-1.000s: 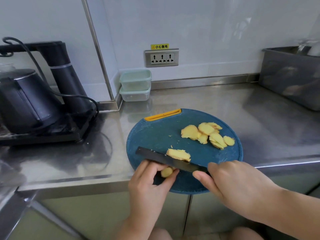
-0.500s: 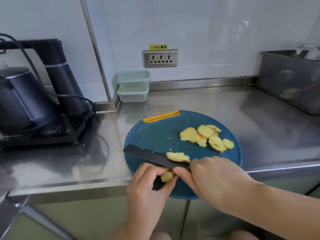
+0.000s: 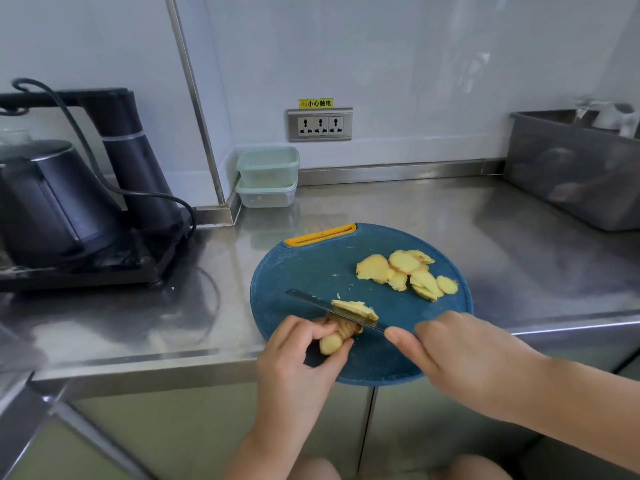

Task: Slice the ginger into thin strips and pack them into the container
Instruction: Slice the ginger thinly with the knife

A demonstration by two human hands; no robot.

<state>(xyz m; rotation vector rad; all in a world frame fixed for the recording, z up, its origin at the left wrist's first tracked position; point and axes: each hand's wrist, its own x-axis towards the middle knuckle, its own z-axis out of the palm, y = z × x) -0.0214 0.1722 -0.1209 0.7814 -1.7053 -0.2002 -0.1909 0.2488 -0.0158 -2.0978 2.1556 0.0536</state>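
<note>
A round blue cutting board (image 3: 311, 265) with an orange grip lies at the steel counter's front edge. My left hand (image 3: 298, 362) pinches a ginger piece (image 3: 337, 336) on the board's near side. My right hand (image 3: 460, 362) grips the handle of a black knife (image 3: 322, 306), whose blade lies across the ginger, a fresh slice (image 3: 355, 308) leaning on its far side. A pile of ginger slices (image 3: 405, 273) sits on the board's far right. Two stacked clear containers with pale green lids (image 3: 267, 176) stand at the back wall.
A black kettle (image 3: 52, 202) and water dispenser (image 3: 135, 157) on a dark tray with a cord occupy the left counter. A steel bin (image 3: 571, 171) stands at the back right. A socket strip (image 3: 319, 124) is on the wall. The board overhangs the counter edge.
The knife slid forward to the left, then drew back to the right across the ginger. My right hand moved with it. My left hand kept hold of the ginger.
</note>
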